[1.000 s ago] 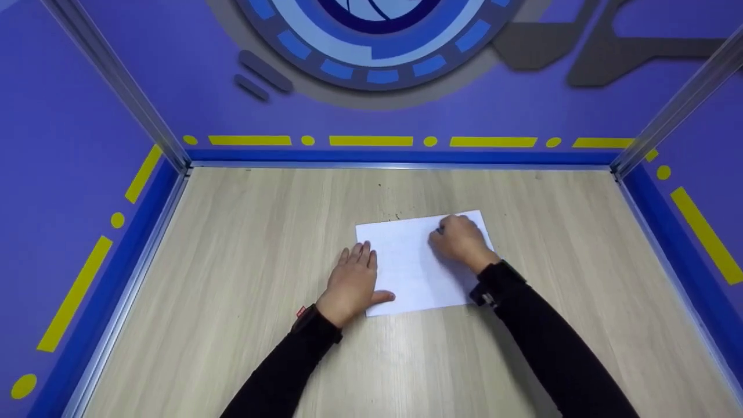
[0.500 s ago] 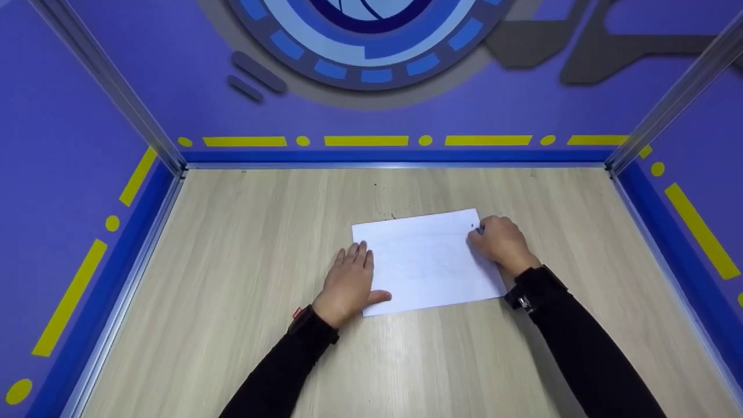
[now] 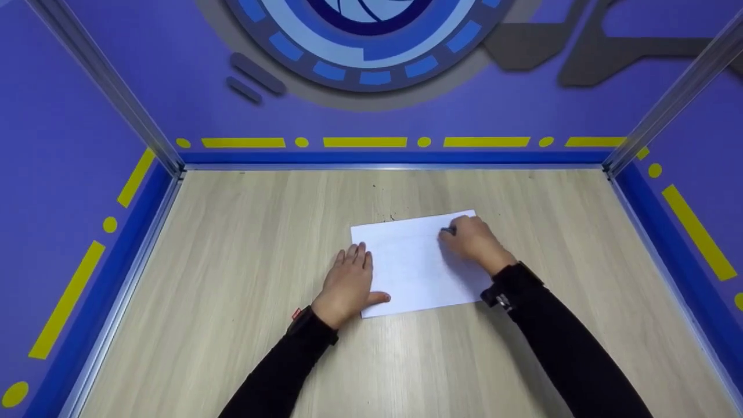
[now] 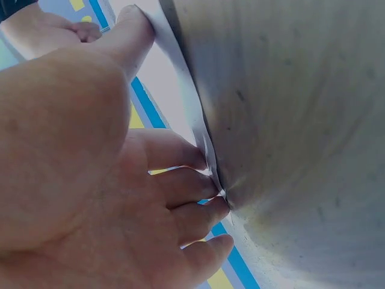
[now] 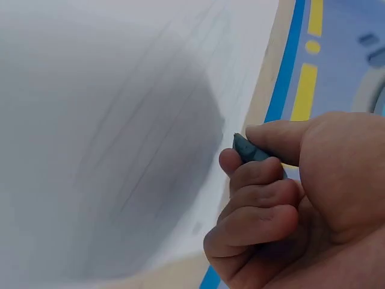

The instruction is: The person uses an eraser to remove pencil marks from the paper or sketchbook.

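A white sheet of paper [image 3: 406,270] lies slightly skewed on the wooden table. My left hand [image 3: 347,284] rests flat over its left edge, fingers straight and thumb spread onto the sheet. Near the sheet's upper right, my right hand [image 3: 473,241] pinches a small dark blue-grey eraser [image 5: 249,150] between thumb and curled fingers. Only the eraser's pointed end shows in the right wrist view; the rest is hidden in the fist. Faint grey pencil lines [image 5: 156,141] run across the paper there. In the left wrist view the paper's edge [image 4: 189,90] lifts a little beside the fingertips.
Small dark crumbs [image 3: 390,219] lie on the table [image 3: 261,244] just beyond the sheet's far edge. Blue-purple panels [image 3: 371,125] with yellow marks and metal rails enclose the table at the back and both sides.
My right hand slid right to the sheet's right edge, then came back left over the paper with the eraser. My left hand has stayed in place on the sheet.
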`<state>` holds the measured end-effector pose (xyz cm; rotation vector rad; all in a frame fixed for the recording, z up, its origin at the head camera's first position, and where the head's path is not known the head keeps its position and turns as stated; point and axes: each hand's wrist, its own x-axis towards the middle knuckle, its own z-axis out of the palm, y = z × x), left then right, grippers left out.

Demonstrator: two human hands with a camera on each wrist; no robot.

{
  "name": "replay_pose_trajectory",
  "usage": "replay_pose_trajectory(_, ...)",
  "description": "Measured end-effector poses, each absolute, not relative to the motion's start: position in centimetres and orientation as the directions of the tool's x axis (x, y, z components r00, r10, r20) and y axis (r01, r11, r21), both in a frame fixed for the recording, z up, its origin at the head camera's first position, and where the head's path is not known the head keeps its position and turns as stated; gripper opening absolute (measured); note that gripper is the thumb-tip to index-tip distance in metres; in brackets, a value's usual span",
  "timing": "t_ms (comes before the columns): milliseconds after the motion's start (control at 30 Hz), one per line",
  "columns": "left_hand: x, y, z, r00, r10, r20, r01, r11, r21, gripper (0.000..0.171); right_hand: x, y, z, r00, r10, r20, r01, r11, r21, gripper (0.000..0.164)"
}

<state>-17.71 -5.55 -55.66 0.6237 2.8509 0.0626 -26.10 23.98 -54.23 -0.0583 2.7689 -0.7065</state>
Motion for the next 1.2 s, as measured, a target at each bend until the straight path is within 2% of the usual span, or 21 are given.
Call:
replay_pose_trajectory(333, -17.5, -5.7, -55.7, -0.889, 0.425, -0.167, 0.416, 0.905, 0.092, 0.109, -26.3, 13.1, -54.6, -0.96, -0.206, -0.191, -0.108, 0.898, -0.427, 0.031)
replay_pose_trajectory(533, -17.5, -5.6, -55.7, -0.889, 0.42, -0.181, 0.415, 0.907, 0.068, 0.11, -26.9, 9.8, -56.9, -0.958, -0.275, -0.086, -0.223, 0.897, -0.383, 0.031)
replay_pose_trajectory(733, -17.6, -5.5, -55.6, -0.893, 0.408, -0.192, 0.401, 0.913, 0.073, 0.109, -26.4, 10.0, -56.5, -0.966, -0.258, -0.034, -0.227, 0.9, -0.371, 0.022)
replay_pose_trajectory(1200, -17.6, -5.6, -55.7, -0.891, 0.407, -0.199, 0.401, 0.913, 0.072, 0.111, -26.4, 18.0, -56.7, -0.981, -0.18, -0.078, -0.136, 0.909, -0.393, 0.029)
